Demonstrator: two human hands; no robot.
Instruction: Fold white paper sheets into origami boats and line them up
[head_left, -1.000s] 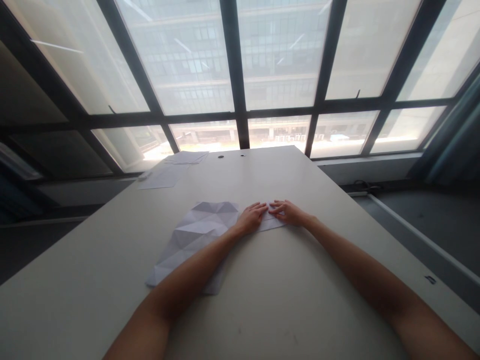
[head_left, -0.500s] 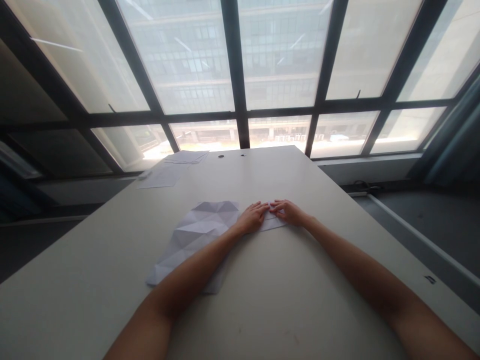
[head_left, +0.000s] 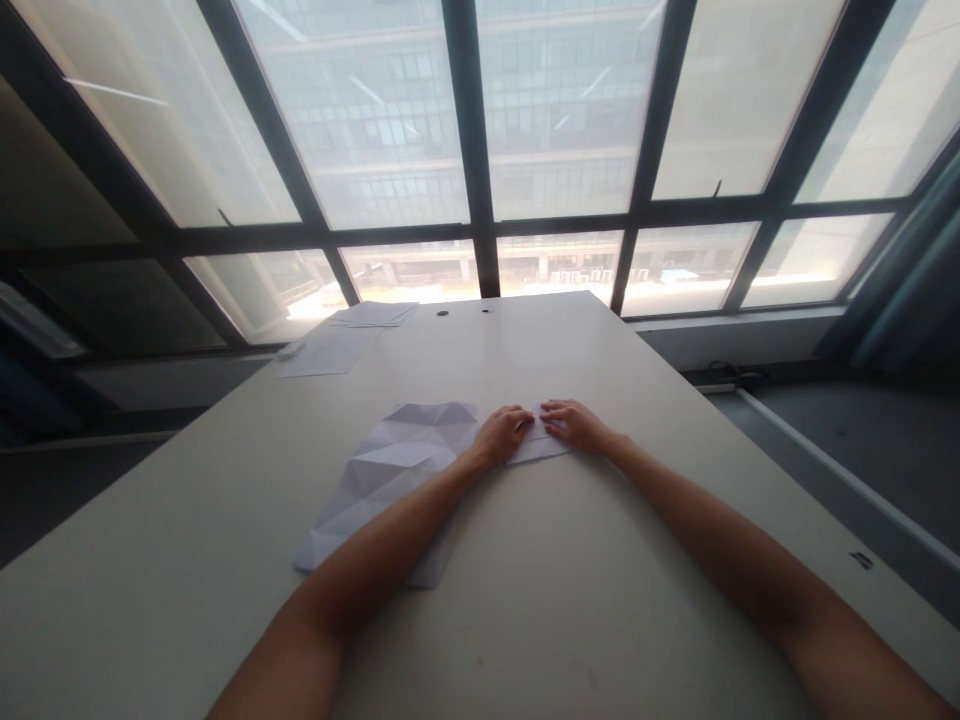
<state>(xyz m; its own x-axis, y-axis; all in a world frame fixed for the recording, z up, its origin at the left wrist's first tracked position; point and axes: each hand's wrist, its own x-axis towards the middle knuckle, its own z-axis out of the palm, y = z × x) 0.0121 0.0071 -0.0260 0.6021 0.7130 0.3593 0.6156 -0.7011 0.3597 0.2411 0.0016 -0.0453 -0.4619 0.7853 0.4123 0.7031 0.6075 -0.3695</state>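
A small folded white paper (head_left: 538,450) lies on the white table between my two hands, its upper part partly covered by them. My left hand (head_left: 504,434) has its fingers bent and pinched at the paper's left side. On the right side, my right hand (head_left: 576,424) rests with its fingers stretched out over the paper, touching it. A larger creased sheet of paper (head_left: 405,455), marked with a pattern of triangular folds, spreads to the left, partly beneath my left forearm.
Several flat paper sheets (head_left: 326,354) lie at the table's far left corner. A dark round table fitting (head_left: 442,313) is near the far edge. A small dark mark (head_left: 862,560) sits by the right edge of the table (head_left: 570,600). Tall windows stand beyond.
My left fingers have drawn back to the left and curled in, leaving a wider gap between the hands. The folded paper has shifted slightly left; my right hand has barely moved.
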